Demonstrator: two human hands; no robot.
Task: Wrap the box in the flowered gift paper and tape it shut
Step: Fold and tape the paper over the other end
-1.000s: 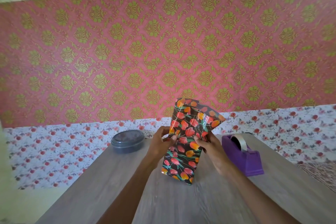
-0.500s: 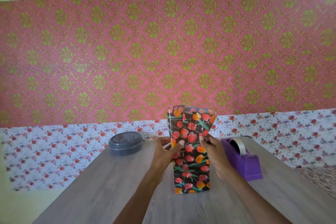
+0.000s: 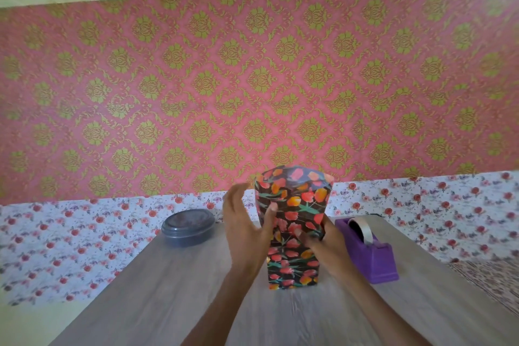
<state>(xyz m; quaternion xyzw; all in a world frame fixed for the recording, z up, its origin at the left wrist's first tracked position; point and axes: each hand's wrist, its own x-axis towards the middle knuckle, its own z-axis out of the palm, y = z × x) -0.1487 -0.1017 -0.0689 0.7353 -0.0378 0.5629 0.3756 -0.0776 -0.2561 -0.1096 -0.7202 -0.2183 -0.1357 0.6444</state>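
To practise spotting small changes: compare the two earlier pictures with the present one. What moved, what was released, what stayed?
The wrapped box, tilted a second ago, now stands upright on the table. The left hand let go: fingers spread away, only the thumb touching it. The right hand still holds its right side. The tape dispenser and lidded container stayed put.

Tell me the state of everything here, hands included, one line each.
Box: upright on table, wrapped, top paper open.
Left hand: open, thumb on paper.
Right hand: fingers on box front; grip blurred.
Tape dispenser: roll loaded, untouched.
Container: lid on.
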